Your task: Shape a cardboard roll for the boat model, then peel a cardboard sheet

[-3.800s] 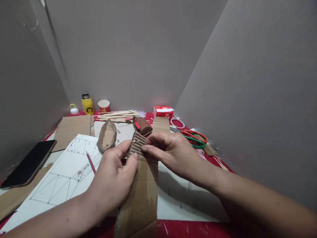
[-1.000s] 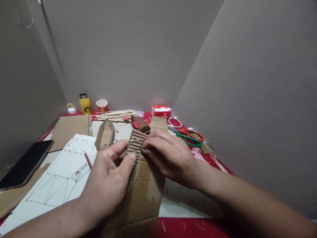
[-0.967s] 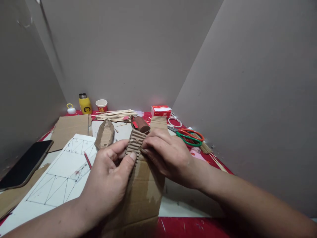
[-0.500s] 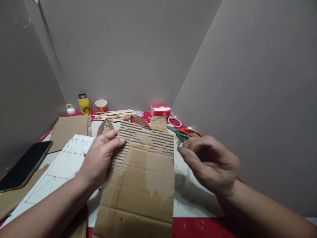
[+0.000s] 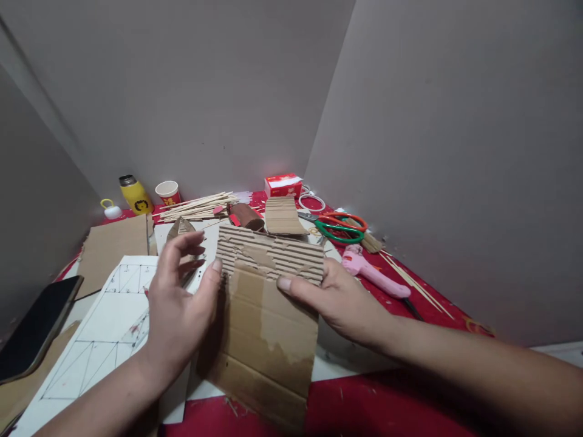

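Note:
A piece of corrugated cardboard (image 5: 273, 340) is held up in front of me, its top strip peeled to bare ridges. My right hand (image 5: 346, 297) grips its right edge, thumb on the front and fingers behind. At the left edge, my left hand (image 5: 184, 303) has its fingers apart, with the thumb tip close to or touching the cardboard. Beyond the sheet lie a smaller ridged cardboard piece (image 5: 282, 215) and scissors (image 5: 341, 227) with orange and green handles. To the left, a paper with line drawings (image 5: 100, 340) lies partly behind my left forearm.
A phone (image 5: 39, 325) and a cardboard sheet (image 5: 113, 252) lie at left. Along the back stand a yellow bottle (image 5: 135, 195), a paper cup (image 5: 168, 193) and a red box (image 5: 283, 185), near wooden sticks (image 5: 195, 207). A pink glue gun (image 5: 376, 276) lies at right.
My right hand has moved left and taken hold of the cardboard's right edge. My left hand has loosened, its fingers now spread. The view has shifted, showing the pink glue gun.

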